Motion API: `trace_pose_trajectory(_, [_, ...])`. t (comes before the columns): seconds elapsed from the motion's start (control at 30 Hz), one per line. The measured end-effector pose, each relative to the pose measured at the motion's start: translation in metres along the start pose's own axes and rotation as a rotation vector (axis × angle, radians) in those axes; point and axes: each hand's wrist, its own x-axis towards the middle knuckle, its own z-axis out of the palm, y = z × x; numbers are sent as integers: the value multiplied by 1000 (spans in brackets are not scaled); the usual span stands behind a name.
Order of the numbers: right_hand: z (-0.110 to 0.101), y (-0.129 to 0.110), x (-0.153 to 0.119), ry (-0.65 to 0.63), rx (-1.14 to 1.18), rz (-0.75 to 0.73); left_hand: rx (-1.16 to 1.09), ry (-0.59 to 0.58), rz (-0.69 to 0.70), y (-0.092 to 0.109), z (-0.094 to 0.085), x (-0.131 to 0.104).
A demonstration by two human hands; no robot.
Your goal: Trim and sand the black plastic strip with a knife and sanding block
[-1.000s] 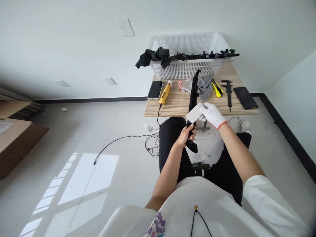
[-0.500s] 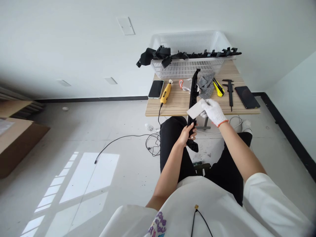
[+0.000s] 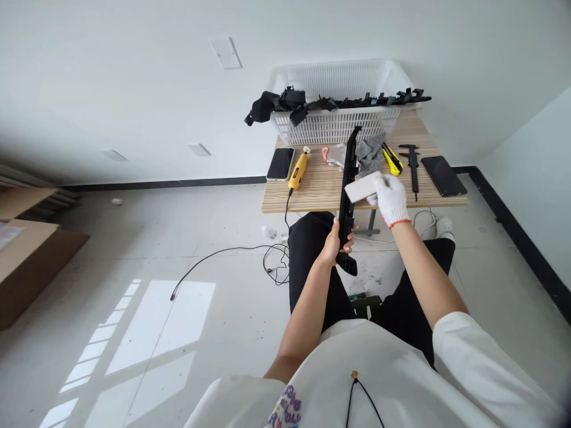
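My bare left hand (image 3: 334, 242) is wrapped round the lower part of a long black plastic part (image 3: 348, 178), which stands nearly upright in view above my lap. On my right hand (image 3: 391, 199) is a white knit glove with an orange cuff. Its fingers grip a flat white card-like piece (image 3: 361, 187). The far end of this piece lies over the right edge of the black part; whether they touch I cannot tell.
A white basket (image 3: 334, 126) with black parts across its rim stands on the table (image 3: 321, 199). Nearer lie a yellow corded tool (image 3: 298, 172), two phones, a grey cloth (image 3: 370, 154), a glove, a yellow cutter (image 3: 392, 159) and a caliper (image 3: 414, 169). A cable crosses the floor.
My right hand has moved slightly right and up, and the white piece has turned to lie more level. My left hand still holds the black part, with its thumb a little higher.
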Motion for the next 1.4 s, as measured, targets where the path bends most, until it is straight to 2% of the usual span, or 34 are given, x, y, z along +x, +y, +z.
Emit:
trace_pose_trajectory(0.27, [-10,-13,-1,7,0,38,2,29,-2,0,-1,-1])
trace_pose_trajectory(0.37, [-6,-11,-7,-28,-16,45,46,30,9,-2,-1,2])
trace_pose_trajectory(0.47, [0,-9,-10,9,-9,25,63,32,22,-3,-1,2])
trace_pose_trajectory(0.57, [2,-8,-13,-5,-10,30,81,39,24,-3,-2,1])
trace_pose_trajectory(0.73, [-3,-3,-19,21,-10,41,82,34,32,-3,-3,0])
trace_pose_trajectory(0.83, [-4,0,-21,-17,-13,55,66,40,17,-3,-3,1])
trace_pose_trajectory(1.1, [2,-5,-20,-32,5,44,59,28,-7,-2,-2,0])
trace_pose_trajectory(1.4, [-10,0,-18,-55,60,94,56,25,-23,-1,-1,-2])
